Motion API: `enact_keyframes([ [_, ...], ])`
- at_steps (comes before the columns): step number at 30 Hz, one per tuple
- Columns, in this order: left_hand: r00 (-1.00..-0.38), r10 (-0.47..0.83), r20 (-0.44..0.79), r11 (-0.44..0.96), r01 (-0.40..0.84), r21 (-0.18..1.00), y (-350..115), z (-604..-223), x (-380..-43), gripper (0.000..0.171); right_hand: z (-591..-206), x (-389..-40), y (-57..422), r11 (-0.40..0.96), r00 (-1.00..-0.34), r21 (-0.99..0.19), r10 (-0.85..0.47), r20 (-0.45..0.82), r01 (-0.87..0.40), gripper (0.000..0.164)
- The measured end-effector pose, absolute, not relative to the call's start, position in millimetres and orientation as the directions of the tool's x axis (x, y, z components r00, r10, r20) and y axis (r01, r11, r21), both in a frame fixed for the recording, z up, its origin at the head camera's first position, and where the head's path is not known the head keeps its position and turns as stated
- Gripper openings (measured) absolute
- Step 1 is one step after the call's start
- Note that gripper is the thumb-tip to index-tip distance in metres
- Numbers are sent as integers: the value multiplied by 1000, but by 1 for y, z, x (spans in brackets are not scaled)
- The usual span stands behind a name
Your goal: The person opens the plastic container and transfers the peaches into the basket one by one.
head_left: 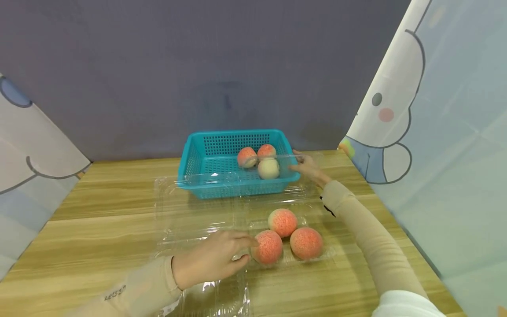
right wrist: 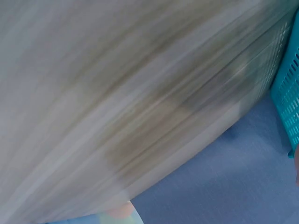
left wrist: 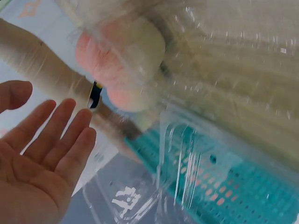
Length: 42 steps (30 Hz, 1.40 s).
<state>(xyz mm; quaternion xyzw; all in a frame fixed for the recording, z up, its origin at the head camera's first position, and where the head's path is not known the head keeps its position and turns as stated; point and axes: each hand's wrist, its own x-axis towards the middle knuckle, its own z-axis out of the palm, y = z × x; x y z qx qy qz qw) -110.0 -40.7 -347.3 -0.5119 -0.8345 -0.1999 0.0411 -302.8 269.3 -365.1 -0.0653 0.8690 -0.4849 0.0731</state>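
Observation:
My left hand (head_left: 218, 257) reaches over clear plastic packaging, its fingers loosely extended beside the nearest peach (head_left: 267, 247). In the left wrist view the palm of the left hand (left wrist: 44, 158) shows, with nothing held. Two more peaches, one behind (head_left: 283, 222) and one to the right (head_left: 306, 243), sit with it in a clear plastic container (head_left: 328, 252). My right hand (head_left: 310, 169) is at the right end of a turquoise basket (head_left: 200, 187), fingers extended around its rim and nothing seen in them. Three peaches, one of them paler (head_left: 268, 168), lie in the basket's right half.
A raised clear lid (head_left: 198, 207) stands between the basket and the left hand, and more clear plastic (head_left: 233, 295) lies at the front. Everything rests on a wood-grain table (head_left: 99, 229). A dark wall (head_left: 138, 79) rises behind, with printed cloth (head_left: 451, 154) to the right.

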Motion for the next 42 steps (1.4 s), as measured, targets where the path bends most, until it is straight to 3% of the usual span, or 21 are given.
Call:
enact_keyframes([
  [7,-559,808,188,464,800,381,-34,-350,-125,25,-372,-308,272,469,-988,-881,-156,-6,-69,46],
  [16,-566,816,118,485,782,392,-18,-353,-152,37,-382,-317,271,478,-993,-873,-113,45,-94,53],
  [28,-493,865,-92,489,791,366,13,-369,-161,49,-385,-314,272,474,-994,-876,-97,42,-83,52],
  [37,-441,883,-160,470,830,302,27,-374,-159,66,-386,-313,269,449,-993,-889,-101,53,-93,51],
  [42,-417,893,-168,450,837,311,30,-373,-158,59,-386,-313,268,422,-992,-901,-107,66,-105,48],
])
